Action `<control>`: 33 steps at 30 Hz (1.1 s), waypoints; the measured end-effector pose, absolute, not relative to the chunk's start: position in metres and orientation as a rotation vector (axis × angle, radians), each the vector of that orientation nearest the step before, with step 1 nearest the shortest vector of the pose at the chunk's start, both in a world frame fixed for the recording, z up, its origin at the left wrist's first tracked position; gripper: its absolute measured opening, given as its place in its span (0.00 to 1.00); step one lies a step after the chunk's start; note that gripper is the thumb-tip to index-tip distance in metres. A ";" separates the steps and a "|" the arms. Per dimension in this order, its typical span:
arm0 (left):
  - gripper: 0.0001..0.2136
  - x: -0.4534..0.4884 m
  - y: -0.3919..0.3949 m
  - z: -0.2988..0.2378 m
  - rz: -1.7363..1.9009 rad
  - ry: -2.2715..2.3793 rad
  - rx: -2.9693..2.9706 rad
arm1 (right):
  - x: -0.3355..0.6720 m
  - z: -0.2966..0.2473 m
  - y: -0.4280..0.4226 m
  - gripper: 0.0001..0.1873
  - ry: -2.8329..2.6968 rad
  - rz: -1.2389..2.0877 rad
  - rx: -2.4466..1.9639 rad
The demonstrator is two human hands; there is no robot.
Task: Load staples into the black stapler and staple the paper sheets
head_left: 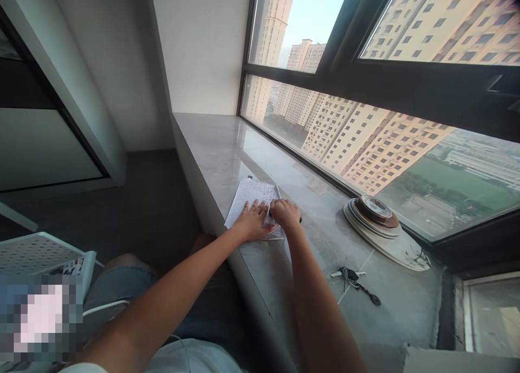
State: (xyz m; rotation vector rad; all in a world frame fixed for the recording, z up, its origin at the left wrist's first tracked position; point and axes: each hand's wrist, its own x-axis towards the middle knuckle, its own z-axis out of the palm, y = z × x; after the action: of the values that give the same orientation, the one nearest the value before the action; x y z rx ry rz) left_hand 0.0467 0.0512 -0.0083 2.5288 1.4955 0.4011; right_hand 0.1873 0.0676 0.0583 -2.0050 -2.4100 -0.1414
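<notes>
A sheet of white paper covered in small dark marks lies on the grey stone sill. My left hand rests flat on its lower part, fingers spread. Over the sheet's right edge, my right hand is closed in a fist. Dark bits of an object show at both sides of that fist, but the fingers hide its kind. A thin straight strip runs along the paper's right edge, just beyond the right hand. Beyond the sheet's top edge is a small dark object, too small to name.
Keys with a dark fob lie on the sill to the right. Stacked plate-like discs stand by the window, topped by a round dial. A white perforated basket is at lower left, beside my knee.
</notes>
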 end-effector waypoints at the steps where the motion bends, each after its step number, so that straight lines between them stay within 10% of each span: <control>1: 0.39 0.047 0.051 -0.008 0.402 1.495 2.527 | 0.186 0.057 0.067 0.19 -2.394 -0.173 -2.000; 33: 0.36 0.043 0.052 0.001 0.321 1.515 2.549 | 0.300 0.008 0.100 0.26 -1.819 0.653 -1.253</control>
State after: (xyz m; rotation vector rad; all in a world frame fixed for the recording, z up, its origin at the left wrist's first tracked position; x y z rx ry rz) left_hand 0.0433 0.0519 0.0006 2.5488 1.5150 0.3209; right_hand 0.3000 0.0997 0.0077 -1.2529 -1.8187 0.6530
